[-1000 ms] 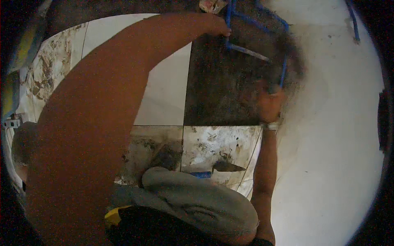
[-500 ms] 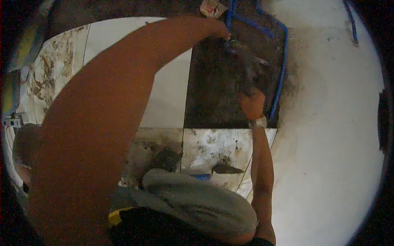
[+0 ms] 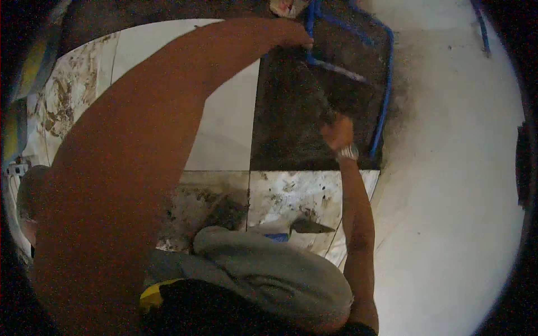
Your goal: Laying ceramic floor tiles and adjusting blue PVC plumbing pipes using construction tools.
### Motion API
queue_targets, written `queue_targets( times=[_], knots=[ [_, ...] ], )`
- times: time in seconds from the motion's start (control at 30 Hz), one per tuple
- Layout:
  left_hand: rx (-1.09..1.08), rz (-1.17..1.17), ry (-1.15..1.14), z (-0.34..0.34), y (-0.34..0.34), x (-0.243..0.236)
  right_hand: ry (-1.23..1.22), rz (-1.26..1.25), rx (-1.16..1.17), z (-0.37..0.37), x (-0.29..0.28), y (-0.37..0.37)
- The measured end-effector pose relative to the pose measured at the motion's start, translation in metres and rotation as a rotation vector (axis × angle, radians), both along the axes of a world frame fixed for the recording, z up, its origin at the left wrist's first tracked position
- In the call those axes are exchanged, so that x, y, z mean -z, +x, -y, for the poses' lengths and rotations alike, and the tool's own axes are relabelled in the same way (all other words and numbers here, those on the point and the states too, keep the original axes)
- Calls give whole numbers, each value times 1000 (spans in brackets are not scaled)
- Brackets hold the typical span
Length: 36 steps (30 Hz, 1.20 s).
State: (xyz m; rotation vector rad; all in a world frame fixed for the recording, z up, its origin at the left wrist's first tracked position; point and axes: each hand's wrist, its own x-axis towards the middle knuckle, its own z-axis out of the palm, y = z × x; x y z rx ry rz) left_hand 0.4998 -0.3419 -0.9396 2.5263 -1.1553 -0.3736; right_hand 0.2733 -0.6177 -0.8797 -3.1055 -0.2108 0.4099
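Note:
My left arm reaches across to the far middle. My left hand [image 3: 294, 35] is bent down beside a blue tube [image 3: 310, 31]; its fingers are mostly hidden. Closer to me, my right hand [image 3: 338, 132], with a silvery band at its wrist, is closed around a dark, slender tool [image 3: 320, 95]. That tool slants away toward the left hand, and blur and shade hide its kind. Both hands are over a dark, bare patch of floor [image 3: 283, 129]. More blue tubing [image 3: 386, 84] runs along the patch's right side.
White tiles [image 3: 227, 134] border the patch on the left. Stained tiles [image 3: 269, 190] lie nearer, with a pointed trowel [image 3: 311, 226] on them by my grey-clad knee [image 3: 269, 269]. A pale, smooth surface [image 3: 448, 179] fills the right. A small, stained container [image 3: 287, 8] is at the far edge.
My right hand has shifted slightly left, and the dark tool has swung leftward, uncovering more blue tubing. My left hand stays nearly in place. The view has shifted slightly.

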Motion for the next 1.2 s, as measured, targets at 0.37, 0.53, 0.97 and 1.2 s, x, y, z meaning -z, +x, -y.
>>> queue_targets(
  times=[0.37, 0.53, 0.97, 1.2],
  knots=[
    [84, -301, 199, -6, 7, -34, 1594, 420, -29, -50, -206, 15],
    [165, 210, 85, -3, -7, -21, -20, -35, -169, -27, -48, 9],
    [37, -14, 201, -14, -29, -63, 1616, 307, -17, -67, -207, 28],
    [154, 179, 166, -1, -7, -21, -101, -129, -78, -8, -9, 11]
  ],
)
